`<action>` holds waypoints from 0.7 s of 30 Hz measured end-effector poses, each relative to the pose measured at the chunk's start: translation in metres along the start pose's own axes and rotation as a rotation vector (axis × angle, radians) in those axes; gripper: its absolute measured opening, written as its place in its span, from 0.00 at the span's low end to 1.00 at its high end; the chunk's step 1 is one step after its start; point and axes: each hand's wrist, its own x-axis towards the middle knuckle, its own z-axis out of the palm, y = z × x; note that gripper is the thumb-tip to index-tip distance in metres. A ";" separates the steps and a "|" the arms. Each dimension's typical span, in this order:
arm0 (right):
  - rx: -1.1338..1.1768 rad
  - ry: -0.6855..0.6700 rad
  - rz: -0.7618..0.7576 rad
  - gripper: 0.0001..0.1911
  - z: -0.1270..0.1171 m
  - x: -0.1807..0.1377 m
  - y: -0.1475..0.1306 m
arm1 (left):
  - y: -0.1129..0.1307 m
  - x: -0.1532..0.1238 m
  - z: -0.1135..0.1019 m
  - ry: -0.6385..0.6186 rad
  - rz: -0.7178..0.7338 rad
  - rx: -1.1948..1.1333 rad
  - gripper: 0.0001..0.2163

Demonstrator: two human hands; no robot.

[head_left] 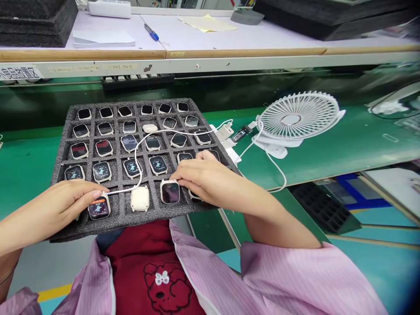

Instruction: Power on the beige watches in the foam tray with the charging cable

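A dark foam tray (62, 144) holds several smartwatch bodies in square pockets. My left hand (62, 203) rests at the tray's near left corner, fingers pinched on a lit watch (99, 208) where the white charging cable (141, 151) ends. My right hand (203, 177) lies over the near right pockets, fingertips touching a dark-screened watch (170, 191). Between the two sits a watch lying face down (140, 198). Another face-down watch (150, 128) is in the second row from the back.
A white desk fan (297, 118) lies on the green bench to the right, with a white plug and adapter (229, 131) beside the tray. A raised shelf (164, 54) behind carries papers, a blue pen (151, 33) and black foam stacks (33, 22).
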 end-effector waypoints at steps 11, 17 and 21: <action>-0.172 0.058 -0.058 0.18 0.012 -0.001 -0.005 | 0.005 0.000 -0.003 0.066 -0.084 -0.073 0.20; -0.223 0.175 -0.071 0.16 0.010 -0.007 -0.001 | 0.033 0.001 0.019 0.495 0.163 -0.055 0.07; -0.329 0.270 -0.052 0.14 0.008 -0.009 0.008 | 0.058 0.015 0.047 0.393 0.361 -0.086 0.04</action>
